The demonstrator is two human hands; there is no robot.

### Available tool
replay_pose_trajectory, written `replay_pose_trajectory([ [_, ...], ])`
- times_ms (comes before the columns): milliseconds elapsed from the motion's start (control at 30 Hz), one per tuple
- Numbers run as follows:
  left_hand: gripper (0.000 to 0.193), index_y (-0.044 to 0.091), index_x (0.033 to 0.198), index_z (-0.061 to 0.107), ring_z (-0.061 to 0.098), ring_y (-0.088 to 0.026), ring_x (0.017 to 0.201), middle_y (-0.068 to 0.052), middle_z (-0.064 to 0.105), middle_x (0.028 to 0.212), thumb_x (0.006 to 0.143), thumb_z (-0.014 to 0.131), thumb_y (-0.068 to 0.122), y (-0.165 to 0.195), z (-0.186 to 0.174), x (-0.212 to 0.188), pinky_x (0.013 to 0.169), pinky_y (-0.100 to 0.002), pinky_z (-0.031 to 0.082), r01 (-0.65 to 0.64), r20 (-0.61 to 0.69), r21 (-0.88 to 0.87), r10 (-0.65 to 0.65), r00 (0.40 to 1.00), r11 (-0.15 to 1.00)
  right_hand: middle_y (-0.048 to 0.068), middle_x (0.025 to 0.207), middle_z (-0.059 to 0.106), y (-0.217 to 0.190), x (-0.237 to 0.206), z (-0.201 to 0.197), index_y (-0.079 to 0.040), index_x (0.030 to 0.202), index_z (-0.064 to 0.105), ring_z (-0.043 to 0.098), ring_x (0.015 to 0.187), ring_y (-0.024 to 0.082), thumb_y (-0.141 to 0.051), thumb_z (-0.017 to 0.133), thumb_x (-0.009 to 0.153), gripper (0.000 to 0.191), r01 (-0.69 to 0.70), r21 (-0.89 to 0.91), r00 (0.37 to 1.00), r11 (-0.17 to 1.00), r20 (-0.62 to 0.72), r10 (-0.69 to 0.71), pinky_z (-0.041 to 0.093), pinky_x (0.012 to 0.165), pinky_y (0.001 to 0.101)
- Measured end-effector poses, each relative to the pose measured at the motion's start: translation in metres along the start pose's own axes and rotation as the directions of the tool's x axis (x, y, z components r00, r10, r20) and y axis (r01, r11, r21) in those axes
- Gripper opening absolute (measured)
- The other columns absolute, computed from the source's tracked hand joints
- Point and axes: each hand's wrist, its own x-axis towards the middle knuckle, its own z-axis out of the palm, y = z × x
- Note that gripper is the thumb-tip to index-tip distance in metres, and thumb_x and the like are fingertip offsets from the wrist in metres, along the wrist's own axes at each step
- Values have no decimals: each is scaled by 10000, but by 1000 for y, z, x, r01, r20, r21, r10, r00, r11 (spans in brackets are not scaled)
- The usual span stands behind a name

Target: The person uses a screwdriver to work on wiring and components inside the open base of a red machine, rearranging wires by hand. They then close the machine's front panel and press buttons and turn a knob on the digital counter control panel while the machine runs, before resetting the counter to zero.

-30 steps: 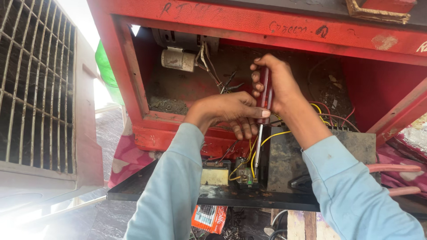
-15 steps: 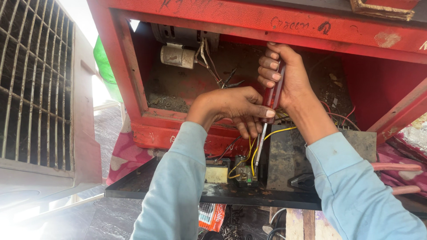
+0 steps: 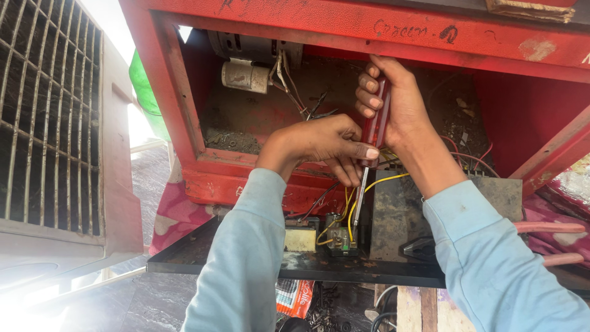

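This looks like a rough repair workshop or roadside repair spot. Above the hands stands an opened red metal cabinet [image 3: 344, 24], scuffed and marked with chalk, with a small motor [image 3: 252, 46] and loose wiring inside. Below the hands a black tray [image 3: 246, 261] carries electrical parts and yellow wires [image 3: 353, 206]. Far to the left of the hands leans a grilled cooler panel [image 3: 43, 110]. Screws and scraps litter the ground beneath.

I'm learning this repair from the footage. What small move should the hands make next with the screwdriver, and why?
Probably press down and turn. The right hand grips the red screwdriver upright, the left hand pinches its shaft, and the tip sits low among the yellow wires by the small component; the contact itself is hidden.
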Motion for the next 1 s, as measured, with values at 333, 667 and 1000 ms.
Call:
replay_pose_trajectory([
  [333, 494, -115, 978, 671, 817, -317, 842, -270, 771, 887, 898, 715, 371, -7, -5, 0, 699, -387, 707, 11, 18, -23, -10, 1000, 1000, -44, 636, 464, 2, 5, 3, -145, 820, 503, 408, 490, 66, -272, 616, 1039, 277, -68, -4, 996, 998, -60, 68, 357, 452, 236],
  [667, 496, -118, 1004, 644, 811, -334, 843, -252, 744, 930, 894, 719, 359, -10, -5, 1, 684, -405, 708, 32, 19, -62, -31, 999, 998, -46, 621, 459, -1, 3, 9, -154, 791, 496, 411, 497, 77, -274, 642, 1007, 288, -103, -77, 981, 992, -171, 88, 357, 460, 241],
  [1000, 488, -113, 1015, 684, 820, -300, 855, -266, 778, 923, 906, 705, 362, -2, 0, -6, 718, -353, 704, 51, 29, -26, -50, 998, 998, -49, 606, 445, 6, 6, -2, -153, 796, 501, 399, 483, 75, -246, 642, 1028, 286, -126, 31, 986, 991, -106, 129, 347, 442, 235],
])
